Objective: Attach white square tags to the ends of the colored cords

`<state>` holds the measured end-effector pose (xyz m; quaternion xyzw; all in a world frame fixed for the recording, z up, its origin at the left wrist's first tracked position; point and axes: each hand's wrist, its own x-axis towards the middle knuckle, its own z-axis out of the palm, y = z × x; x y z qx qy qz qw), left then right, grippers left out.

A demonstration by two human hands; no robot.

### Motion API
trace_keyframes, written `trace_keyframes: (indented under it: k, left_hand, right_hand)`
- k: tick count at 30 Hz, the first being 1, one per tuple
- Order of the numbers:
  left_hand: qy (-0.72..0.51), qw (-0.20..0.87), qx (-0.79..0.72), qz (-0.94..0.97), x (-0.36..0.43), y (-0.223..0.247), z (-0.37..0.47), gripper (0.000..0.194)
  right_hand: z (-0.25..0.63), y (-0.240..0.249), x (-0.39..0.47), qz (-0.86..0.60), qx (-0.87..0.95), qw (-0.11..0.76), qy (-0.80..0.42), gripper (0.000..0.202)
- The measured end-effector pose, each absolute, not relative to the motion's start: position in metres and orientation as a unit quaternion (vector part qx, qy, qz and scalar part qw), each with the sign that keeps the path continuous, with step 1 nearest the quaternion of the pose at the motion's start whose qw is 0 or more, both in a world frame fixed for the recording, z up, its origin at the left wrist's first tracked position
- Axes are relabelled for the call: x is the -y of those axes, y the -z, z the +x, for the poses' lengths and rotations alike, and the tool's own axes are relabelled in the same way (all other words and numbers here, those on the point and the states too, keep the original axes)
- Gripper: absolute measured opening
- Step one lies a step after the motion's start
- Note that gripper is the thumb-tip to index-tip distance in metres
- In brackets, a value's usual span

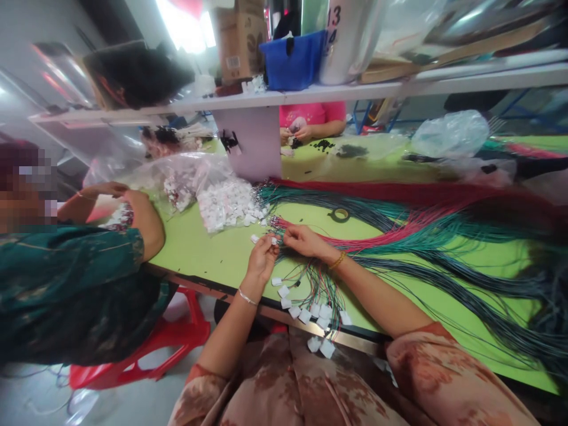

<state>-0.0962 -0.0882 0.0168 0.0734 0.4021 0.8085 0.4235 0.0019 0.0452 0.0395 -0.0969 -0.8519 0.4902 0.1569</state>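
Note:
My left hand [264, 259] is closed, its thumb and fingers pinching a small white connector housing [274, 241]. Just to the right, my right hand [304, 241] has its fingers curled together close to that housing. Whatever lies in this pinch is too small to make out. Right behind both hands are the metal-tipped ends of a bundle of red, green and black wires [355, 241]. Below them, thin wires [322, 281] with white housings [305, 315] on their ends hang over the table's near edge.
A plastic bag of white housings [228, 201] lies on the green table [190, 242], left of the wires. A tape roll [339, 215] sits among the strands. Co-workers sit at left [66, 284] and across [313, 118]. A shelf [377, 92] with a blue bin [293, 62] spans the back.

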Motion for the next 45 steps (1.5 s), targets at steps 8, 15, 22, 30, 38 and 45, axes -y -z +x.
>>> trace_keyframes:
  k: [8,15,22,30,38,45]
  left_hand:
    - [-0.797,0.381,-0.456,0.105,0.090,-0.020,-0.093,0.020]
    - [-0.779,0.340,-0.507,0.143,0.092,-0.018,-0.089,0.026]
    - [-0.782,0.324,-0.517,0.126,0.092,-0.012,-0.091,0.028]
    - [-0.686,0.147,-0.638,0.317,0.111,-0.028,-0.052,0.017]
    - [-0.235,0.069,-0.479,0.843,0.133,-0.037,0.017,0.023]
    - [-0.419,-0.042,-0.597,0.683,0.122,-0.044,-0.062,0.029]
  right_hand:
    - [-0.002,-0.035,-0.046,-0.108,0.822,0.122,-0.546,0.026]
    - [-0.001,-0.033,-0.039,-0.121,0.801,0.114,-0.575,0.031]
    - [0.004,-0.045,-0.032,-0.077,0.874,0.145,-0.457,0.017]
    - [0.007,-0.045,-0.050,-0.073,0.844,0.088,-0.525,0.028]
    - [0.002,-0.037,-0.025,-0.055,0.968,0.060,-0.236,0.026]
    - [0.000,-0.017,-0.020,-0.082,0.973,0.097,-0.195,0.016]
